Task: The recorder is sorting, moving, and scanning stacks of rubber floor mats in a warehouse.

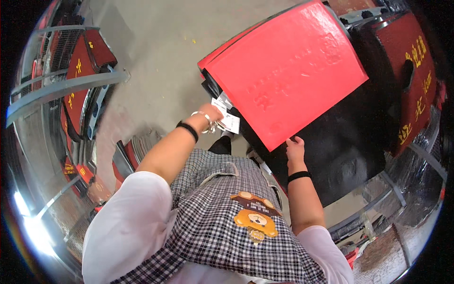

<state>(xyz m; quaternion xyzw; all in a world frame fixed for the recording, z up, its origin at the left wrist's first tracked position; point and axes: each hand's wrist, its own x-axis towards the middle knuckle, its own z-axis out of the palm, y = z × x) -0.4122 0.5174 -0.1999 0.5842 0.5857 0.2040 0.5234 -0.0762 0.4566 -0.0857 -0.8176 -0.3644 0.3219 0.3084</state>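
A bright red embossed mat (288,71) lies on top of a stack, its near corner pointing toward me. Its near edge is pinched between the thumb and fingers of my right hand (296,149). Beside the mat's left side, my left hand (212,113) is closed on white paper labels (231,124); dark print shows on them, too small to make out. Another whitish slip (224,100) pokes out at the stack's edge, close to those labels. Under the red mat, a black sheet (347,146) spreads out to the right.
Dark red mats with yellow lettering (418,85) stand at the right. More dark red mats (78,85) hang over a metal rack (61,92) on the left. Folded grey and red mats (137,149) sit lower left. Grey floor (156,38) shows between the stacks.
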